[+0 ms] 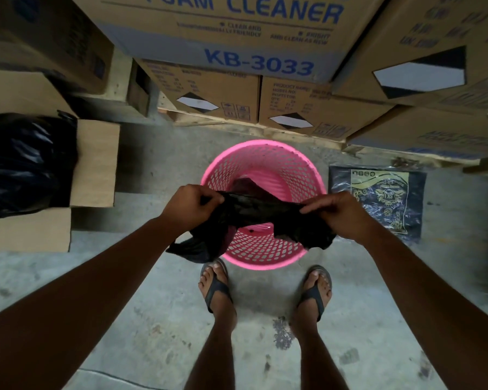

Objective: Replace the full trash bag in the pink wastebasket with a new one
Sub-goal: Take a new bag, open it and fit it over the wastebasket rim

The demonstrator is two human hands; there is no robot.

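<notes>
Your feet in sandals (215,288) stand at six o'clock on the concrete floor (141,291), toes almost against the pink wastebasket (265,250), so you can work straight down into it. Your left hand (191,207) and right hand (337,213) are each pinched closed on a side of the new black bag (261,212), stretching it between them above the rim, probably to find and open its mouth before lining the basket. The bag sags into the basket, whose bottom looks mostly bare. At three o'clock the pack of bags (378,202) lies flat, near enough to reach. At nine o'clock a bulging black bag (26,164), likely the full one, sits in a cardboard box (96,164), well apart. Stacked cartons (237,38) fill twelve o'clock.
</notes>
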